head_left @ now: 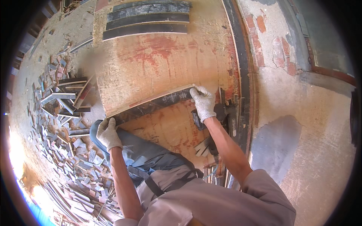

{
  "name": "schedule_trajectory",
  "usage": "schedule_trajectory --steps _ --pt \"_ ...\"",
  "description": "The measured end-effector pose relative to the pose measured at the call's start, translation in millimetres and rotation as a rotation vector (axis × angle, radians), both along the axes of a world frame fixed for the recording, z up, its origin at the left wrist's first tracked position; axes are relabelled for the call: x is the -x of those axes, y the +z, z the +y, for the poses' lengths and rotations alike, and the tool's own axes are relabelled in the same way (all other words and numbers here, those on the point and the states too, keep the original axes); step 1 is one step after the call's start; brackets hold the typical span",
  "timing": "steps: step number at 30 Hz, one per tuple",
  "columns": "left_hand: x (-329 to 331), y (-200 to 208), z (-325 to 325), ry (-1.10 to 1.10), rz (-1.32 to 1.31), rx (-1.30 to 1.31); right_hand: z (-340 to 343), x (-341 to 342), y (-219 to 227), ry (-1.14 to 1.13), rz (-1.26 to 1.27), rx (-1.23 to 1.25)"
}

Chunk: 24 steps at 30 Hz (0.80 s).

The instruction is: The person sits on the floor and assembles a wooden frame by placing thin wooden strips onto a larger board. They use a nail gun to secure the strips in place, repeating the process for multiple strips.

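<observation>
1 long, narrow wooden strip (pixel 158 102), dark and scuffed with a pale far edge, slants, right end farther away, held near its 2 ends

Gloved hands (pixel 109 135) hold dark strip (pixel 166 101) by ends; scraps (pixel 79 143) leftward.

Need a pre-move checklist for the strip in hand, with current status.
1. Left hand on the near-left end of the dark-faced wooden strip: ok, thumb and fingers at that end.
2. Right hand on the other end: ok, holding it.
3. Gloves worn: ok, light-coloured on both hands.
4. Three dark strips apart from the held one: ok, side by side at the far end of the red-stained wooden panel.
5. Floor on the left tidy: not ok, loose offcuts strewn about.
6. Dark tool by the right wrist switched off: cannot tell.
</observation>
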State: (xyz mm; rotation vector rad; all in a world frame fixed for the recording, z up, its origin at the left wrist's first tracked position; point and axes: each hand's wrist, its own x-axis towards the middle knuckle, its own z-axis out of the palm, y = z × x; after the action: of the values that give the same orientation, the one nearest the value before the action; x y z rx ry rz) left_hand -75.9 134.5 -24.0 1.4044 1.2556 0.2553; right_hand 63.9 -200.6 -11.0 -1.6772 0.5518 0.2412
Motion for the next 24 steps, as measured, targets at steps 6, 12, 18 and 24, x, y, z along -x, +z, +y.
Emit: schedule_trajectory --steps 6,12,18,24 --pt "-3.5 4.9 0.3 -0.013 0.028 -0.024 -1.7 1.3 2.1 -0.015 0.059 0.003" --pt "-3.9 2.9 1.0 0.003 0.031 -0.039 -5.0 -1.8 -3.3 0.035 0.034 0.030" --pt "-4.1 1.5 0.6 -0.021 0.017 -0.061 -11.4 -5.1 -10.6 0.108 -0.035 0.117" --pt "-1.3 0.3 1.1 -0.035 0.019 -0.079 -8.8 -9.3 -10.6 0.139 -0.065 0.193"
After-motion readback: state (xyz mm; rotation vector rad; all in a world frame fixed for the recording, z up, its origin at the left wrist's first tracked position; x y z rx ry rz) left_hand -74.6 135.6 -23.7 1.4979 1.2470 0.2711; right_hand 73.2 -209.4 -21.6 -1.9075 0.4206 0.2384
